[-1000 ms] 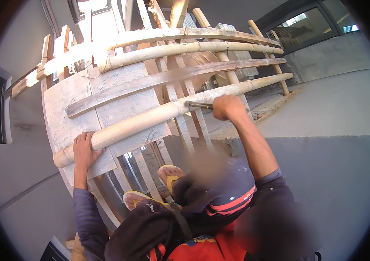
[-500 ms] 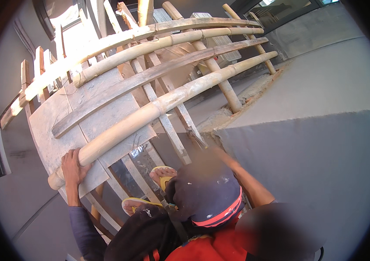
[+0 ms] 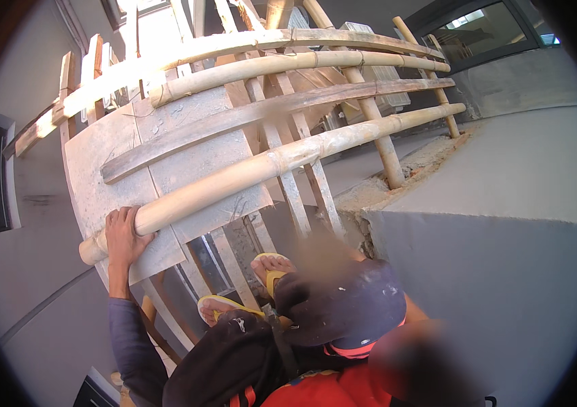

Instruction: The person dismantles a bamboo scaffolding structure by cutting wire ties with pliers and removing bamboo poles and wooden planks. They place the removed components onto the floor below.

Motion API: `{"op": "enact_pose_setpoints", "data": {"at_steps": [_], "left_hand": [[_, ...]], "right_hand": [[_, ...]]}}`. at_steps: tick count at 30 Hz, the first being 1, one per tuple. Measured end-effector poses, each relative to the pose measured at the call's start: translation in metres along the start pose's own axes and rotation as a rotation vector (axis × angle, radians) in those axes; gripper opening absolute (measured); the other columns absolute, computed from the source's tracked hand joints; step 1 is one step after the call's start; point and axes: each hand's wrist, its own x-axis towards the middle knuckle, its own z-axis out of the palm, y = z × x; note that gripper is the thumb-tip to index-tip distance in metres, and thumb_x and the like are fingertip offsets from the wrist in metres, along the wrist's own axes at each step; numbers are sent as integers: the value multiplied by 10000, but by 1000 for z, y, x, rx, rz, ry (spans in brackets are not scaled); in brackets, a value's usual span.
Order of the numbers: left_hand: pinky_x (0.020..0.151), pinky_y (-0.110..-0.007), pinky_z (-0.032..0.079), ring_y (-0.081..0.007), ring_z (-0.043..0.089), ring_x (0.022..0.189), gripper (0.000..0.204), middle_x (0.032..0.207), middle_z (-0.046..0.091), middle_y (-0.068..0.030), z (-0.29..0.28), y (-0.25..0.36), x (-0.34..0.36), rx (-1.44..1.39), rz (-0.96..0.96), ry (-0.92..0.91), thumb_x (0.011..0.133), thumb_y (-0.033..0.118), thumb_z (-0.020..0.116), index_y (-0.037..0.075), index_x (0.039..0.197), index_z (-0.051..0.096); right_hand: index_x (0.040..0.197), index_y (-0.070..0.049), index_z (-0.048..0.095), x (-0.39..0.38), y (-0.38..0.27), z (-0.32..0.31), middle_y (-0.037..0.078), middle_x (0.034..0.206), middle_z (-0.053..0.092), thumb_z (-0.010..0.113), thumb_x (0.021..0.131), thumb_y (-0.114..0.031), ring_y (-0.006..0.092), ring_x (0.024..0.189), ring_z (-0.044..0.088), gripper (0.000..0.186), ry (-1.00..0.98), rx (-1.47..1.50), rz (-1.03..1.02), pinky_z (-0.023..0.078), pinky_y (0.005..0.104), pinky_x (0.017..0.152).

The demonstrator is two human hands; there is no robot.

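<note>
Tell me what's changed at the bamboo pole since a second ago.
The right hand, holding a tool at the bamboo pole then, has drawn back toward the raised knee and out of sight, tool too; whether it let go can't be told. The left hand stays gripping near the pole's left end.

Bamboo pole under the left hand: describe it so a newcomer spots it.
Find the wood-and-bamboo framework across the picture's upper half. The bamboo pole is the lowest of four long pieces crossing it, with the left hand over it near its left end. It is round, unlike the square-edged wooden plank just above.
</note>
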Motion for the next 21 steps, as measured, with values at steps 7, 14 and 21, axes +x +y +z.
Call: {"op": "enact_pose_setpoints", "data": {"at_steps": [7,14,21], "left_hand": [[1109,-467,293,-273,517,1117,736,1121,569,-88,10,4,-11,16,-86,43,569,277,850,90,1215,551],[1131,-492,258,-317,449,1226,842,1258,504,-144,3,19,-19,8,-110,89,611,275,846,89,1341,469],[1048,-504,358,-387,473,1204,712,1288,499,-185,-28,108,-44,-387,-104,401,714,174,799,65,1335,469]], "right_hand": [[1333,-35,488,-36,-48,17,170,1037,623,582,771,-28,313,871,625,569,-33,-382,-100,524,387,753],[1339,-50,489,-18,-123,49,188,1059,609,588,723,-4,349,892,615,626,-197,-730,-422,520,405,769],[1346,-64,489,24,-198,98,207,1080,594,594,674,20,384,912,605,685,-338,-977,-855,516,423,785]]}}
